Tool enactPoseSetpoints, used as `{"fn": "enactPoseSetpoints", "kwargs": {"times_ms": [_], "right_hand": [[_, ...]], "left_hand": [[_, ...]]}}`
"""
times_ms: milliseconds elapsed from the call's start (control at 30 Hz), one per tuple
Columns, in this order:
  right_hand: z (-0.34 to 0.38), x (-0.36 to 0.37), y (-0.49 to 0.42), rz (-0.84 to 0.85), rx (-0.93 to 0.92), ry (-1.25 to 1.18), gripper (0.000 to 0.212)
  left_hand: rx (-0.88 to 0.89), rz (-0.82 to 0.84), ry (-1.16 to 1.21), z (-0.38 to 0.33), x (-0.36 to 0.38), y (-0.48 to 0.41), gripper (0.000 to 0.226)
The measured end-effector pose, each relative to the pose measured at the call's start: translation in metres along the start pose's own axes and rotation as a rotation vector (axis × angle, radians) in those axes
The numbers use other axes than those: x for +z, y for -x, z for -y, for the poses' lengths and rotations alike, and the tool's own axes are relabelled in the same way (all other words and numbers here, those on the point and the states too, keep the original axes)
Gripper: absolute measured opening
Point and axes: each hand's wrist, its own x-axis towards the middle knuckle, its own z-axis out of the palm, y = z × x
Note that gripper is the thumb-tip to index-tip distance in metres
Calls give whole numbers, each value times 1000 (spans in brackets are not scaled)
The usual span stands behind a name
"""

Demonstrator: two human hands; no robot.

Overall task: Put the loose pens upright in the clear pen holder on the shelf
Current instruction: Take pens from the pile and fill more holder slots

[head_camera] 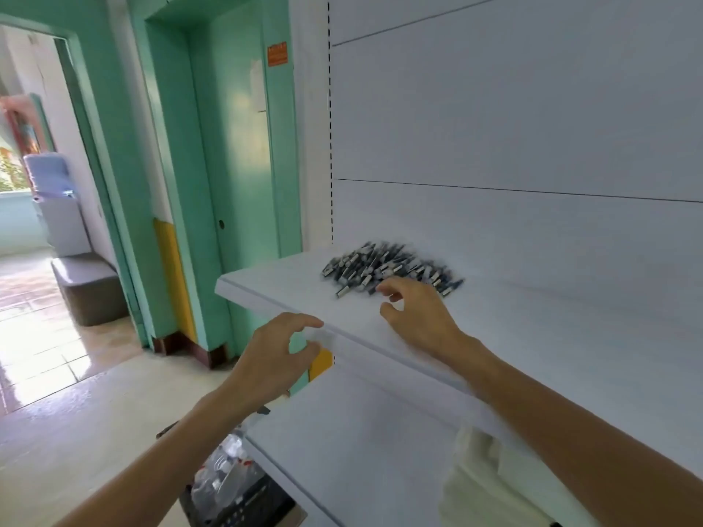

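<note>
A heap of loose pens (392, 270) is seen lying flat on the white upper shelf (540, 336), directly beyond the fingertips of the right hand (418, 317). The pens are dark with pale ends and are piled crosswise over one another. The right hand is held low over the shelf, with its forearm passed over the front edge. Its fingers are loosely bent, the thumb is kept apart from them, and nothing is held in it. The forefinger is brought to the near edge of the heap. Whether a pen is touched cannot be told, as the picture is blurred there.

The left hand (274, 355) is held to the left of the right one and nearer the person, at the shelf's front lip. Its fingers are spread and relaxed. The forefinger is set above the lip and the thumb in front of it, with a gap between them. Nothing is clasped, and contact with the lip cannot be made out.

Below both hands a second white shelf (361, 431) is seen, and a pale cloth (475, 473) is hung beneath the right forearm. Under the left forearm a dark crate (243, 503) filled with clear plastic bottles (224, 465) is seen low down. Beyond the left hand a green door (236, 165) is seen, with an orange notice (277, 55) stuck high beside it. Behind the heap the white back panel (513, 127) is seen.
</note>
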Motion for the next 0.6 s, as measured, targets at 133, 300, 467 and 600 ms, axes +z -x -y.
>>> {"fn": "enactPoseSetpoints", "kwargs": {"times_ms": [133,300,467,600], "right_hand": [[-20,-23,-48,-43,82,-28,24],[-47,-38,-104,-86,159,37,25],[-62,-26,-131,-62,183,50,24],[-65,-18,-150,-31,169,95,20]], "left_hand": [[61,34,37,13,17,-47,23],[77,47,31,29,24,-113,22],[59,48,39,51,34,-163,20],[82,44,87,56,43,-200,17]]}}
